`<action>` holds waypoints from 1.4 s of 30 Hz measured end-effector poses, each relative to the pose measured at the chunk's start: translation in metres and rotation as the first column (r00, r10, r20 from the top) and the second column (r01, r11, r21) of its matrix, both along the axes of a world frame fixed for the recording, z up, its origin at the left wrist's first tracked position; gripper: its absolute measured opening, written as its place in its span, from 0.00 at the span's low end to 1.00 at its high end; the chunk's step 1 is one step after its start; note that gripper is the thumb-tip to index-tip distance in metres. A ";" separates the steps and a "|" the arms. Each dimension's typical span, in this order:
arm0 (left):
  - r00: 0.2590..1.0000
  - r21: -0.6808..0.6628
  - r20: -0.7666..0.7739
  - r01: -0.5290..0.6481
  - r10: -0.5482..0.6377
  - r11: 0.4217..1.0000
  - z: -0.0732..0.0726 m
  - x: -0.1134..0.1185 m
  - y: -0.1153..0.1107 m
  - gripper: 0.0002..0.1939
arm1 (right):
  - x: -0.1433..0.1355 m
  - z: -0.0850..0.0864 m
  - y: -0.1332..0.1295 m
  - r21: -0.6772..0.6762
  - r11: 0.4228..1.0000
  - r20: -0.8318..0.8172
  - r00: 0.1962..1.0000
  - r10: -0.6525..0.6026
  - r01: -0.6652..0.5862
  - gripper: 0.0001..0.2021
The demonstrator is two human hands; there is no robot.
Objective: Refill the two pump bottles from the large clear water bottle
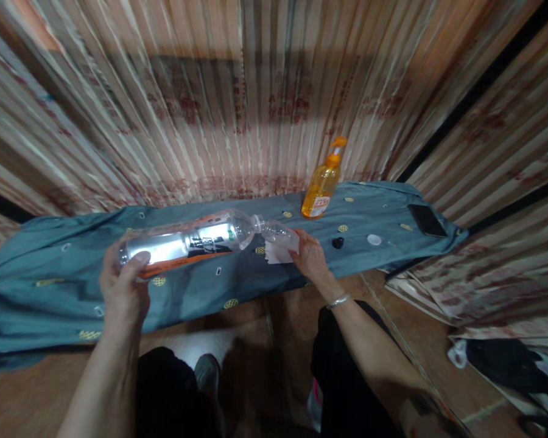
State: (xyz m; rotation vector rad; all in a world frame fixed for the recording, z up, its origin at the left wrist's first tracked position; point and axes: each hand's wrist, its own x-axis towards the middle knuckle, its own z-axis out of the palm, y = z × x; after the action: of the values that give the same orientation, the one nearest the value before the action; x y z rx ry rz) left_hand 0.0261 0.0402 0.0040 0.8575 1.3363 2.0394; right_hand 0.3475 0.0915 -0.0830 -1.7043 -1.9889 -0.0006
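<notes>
My left hand (126,277) is wrapped around the base of a large clear plastic bottle (201,240) with a shiny silver and orange label. The bottle is held sideways, its neck pointing right. At its mouth is a smaller clear plastic piece (278,232), shaped like a bottle top and narrowing toward the neck. My right hand (309,255) grips the wide end of this piece; some fingers are hidden. Behind it, a white sheet with a jagged edge (276,252) shows beside my right fingers. I cannot tell whether my hand touches that sheet.
A pump bottle of orange liquid (320,188) stands on the cloth-covered bench (187,304) near the curtain (256,109). Toward the right lie a small black object (338,243), a white disc (373,239) and a dark phone (427,220). Dark metal bars cross at right.
</notes>
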 end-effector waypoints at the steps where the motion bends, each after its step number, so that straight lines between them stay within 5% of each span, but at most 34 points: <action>1: 1.000 -0.002 0.001 0.001 -0.001 1.000 0.000 -0.001 0.000 0.24 | 0.000 -0.001 0.000 0.004 1.000 -0.001 1.000 0.002 -0.002 0.24; 42: 0.998 0.010 -0.064 0.010 -0.009 1.000 -0.001 -0.003 -0.002 0.21 | 0.000 -0.001 0.001 -0.016 1.000 0.019 1.000 -0.004 0.005 0.26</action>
State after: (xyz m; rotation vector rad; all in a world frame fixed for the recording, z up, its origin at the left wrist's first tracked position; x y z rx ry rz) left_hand 0.0235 0.0383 0.0029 0.9389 1.3544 2.0282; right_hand 0.3476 0.0927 -0.0843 -1.7250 -2.0039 -0.0020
